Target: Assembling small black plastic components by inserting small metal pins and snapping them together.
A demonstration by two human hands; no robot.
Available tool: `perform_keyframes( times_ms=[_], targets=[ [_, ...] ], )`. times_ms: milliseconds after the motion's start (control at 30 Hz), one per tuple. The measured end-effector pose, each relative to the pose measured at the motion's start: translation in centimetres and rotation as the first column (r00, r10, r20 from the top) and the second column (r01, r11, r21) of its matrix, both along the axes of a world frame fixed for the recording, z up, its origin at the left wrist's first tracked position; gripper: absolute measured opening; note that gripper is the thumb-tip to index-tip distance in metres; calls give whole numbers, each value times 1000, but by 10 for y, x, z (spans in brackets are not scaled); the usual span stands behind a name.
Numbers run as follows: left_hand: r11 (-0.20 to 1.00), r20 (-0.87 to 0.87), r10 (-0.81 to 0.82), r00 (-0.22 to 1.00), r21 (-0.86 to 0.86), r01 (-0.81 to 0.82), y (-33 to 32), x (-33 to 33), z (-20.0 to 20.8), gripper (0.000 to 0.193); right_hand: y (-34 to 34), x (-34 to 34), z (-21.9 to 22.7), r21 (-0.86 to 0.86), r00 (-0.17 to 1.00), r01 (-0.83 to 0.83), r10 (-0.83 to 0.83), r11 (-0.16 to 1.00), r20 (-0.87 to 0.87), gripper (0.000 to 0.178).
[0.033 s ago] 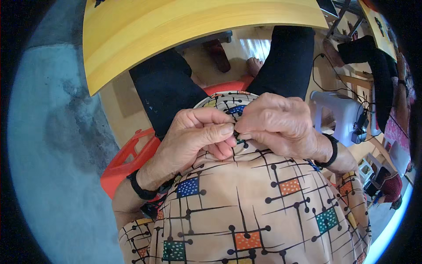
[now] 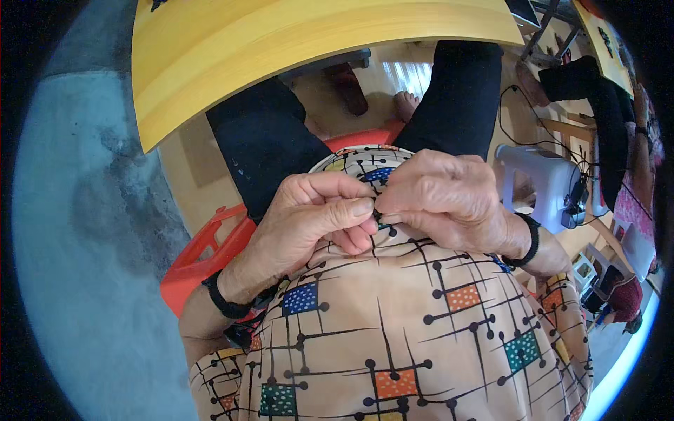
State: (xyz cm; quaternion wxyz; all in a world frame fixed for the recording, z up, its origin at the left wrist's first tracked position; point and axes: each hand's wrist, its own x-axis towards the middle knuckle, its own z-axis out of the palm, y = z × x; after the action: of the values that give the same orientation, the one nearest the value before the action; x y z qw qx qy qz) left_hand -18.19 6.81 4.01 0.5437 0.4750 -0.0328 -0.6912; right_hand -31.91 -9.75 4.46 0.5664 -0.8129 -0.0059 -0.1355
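In front of my belly, the fingertips of both hands meet in a pinch. My left hand (image 2: 316,210) has its thumb and index finger pressed together, with the other fingers curled below. My right hand (image 2: 446,200) bends over from the other side, its thumb and index finger closed at the same spot. A tiny dark bit (image 2: 378,212) shows between the fingertips; it is mostly covered and too small to name. Behind the hands lies my beige patterned shirt (image 2: 379,309).
A yellow table (image 2: 295,35) curves across the top, above my dark-trousered legs. I sit on a red plastic chair (image 2: 210,249). To the right stand a pale stool (image 2: 544,172) with black cables and a charger (image 2: 577,203), and another person's dark-clothed leg (image 2: 597,119).
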Motion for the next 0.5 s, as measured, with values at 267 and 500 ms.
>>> perform_keyframes(
  times_ms=[267, 500],
  targets=[
    [1000, -63, 9, 998, -25, -10, 2, 1, -3, 21, 1, -2, -4, 116, 998, -40, 46, 992, -50, 17],
    [999, -43, 36, 998, -17, -37, 2, -1, -2, 21, -1, -3, -5, 287, 965, 14, 63, 958, -256, 13]
  ],
)
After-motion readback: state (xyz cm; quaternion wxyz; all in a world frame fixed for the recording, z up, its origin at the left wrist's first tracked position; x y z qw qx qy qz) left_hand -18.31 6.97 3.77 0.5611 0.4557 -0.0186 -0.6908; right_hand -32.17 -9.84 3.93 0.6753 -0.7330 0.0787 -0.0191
